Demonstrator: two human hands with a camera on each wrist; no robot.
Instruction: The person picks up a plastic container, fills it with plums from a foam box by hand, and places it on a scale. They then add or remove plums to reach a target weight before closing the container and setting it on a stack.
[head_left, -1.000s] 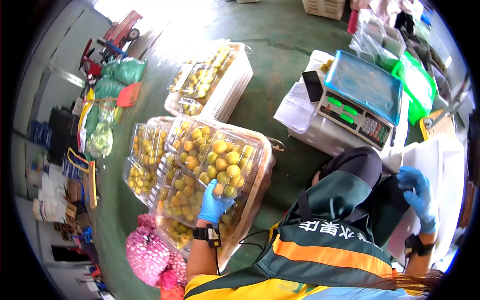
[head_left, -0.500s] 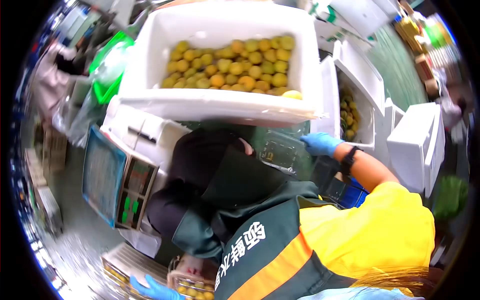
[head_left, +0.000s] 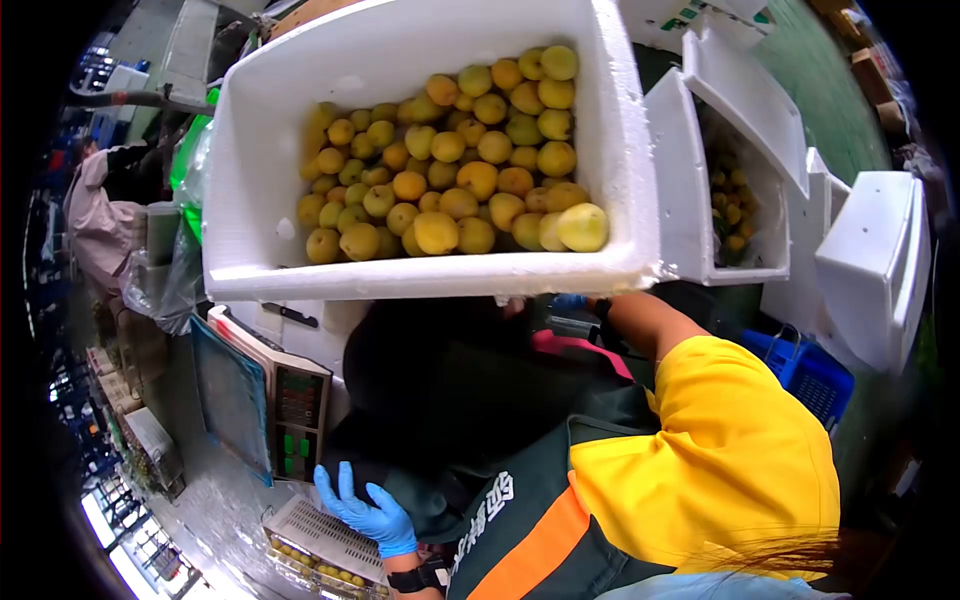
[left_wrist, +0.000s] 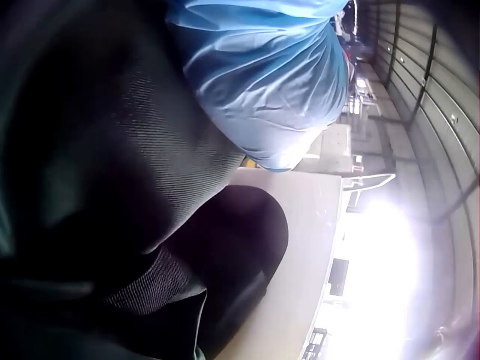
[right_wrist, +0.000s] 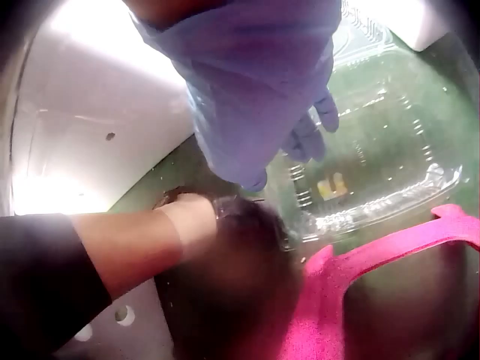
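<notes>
The left hand [head_left: 368, 512], in a blue glove, is held with fingers spread and nothing in them, by the scale [head_left: 300, 420] and the dark-clothed lap. In the left wrist view only the back part of that glove [left_wrist: 262, 82] shows, beside a dark knee. Under the front edge of a white foam box [head_left: 430, 282] of yellow-green fruit [head_left: 478, 180], the right hand [head_left: 570, 303] is mostly hidden. The right wrist view shows this gloved hand [right_wrist: 255, 90] with fingers extended at a clear plastic container [right_wrist: 375, 142]; whether they touch it cannot be told.
A pink plastic frame [right_wrist: 390, 244] stands beside the clear container. Right of the large box are a smaller foam box [head_left: 750, 272] with fruit and a blue basket [head_left: 810, 380]. Packed fruit sits in a white crate [head_left: 320, 530] at lower left.
The view has swung from the scale and packed fruit to the large foam box. My left hand has left the fruit packs; my right has moved down below the box edge.
</notes>
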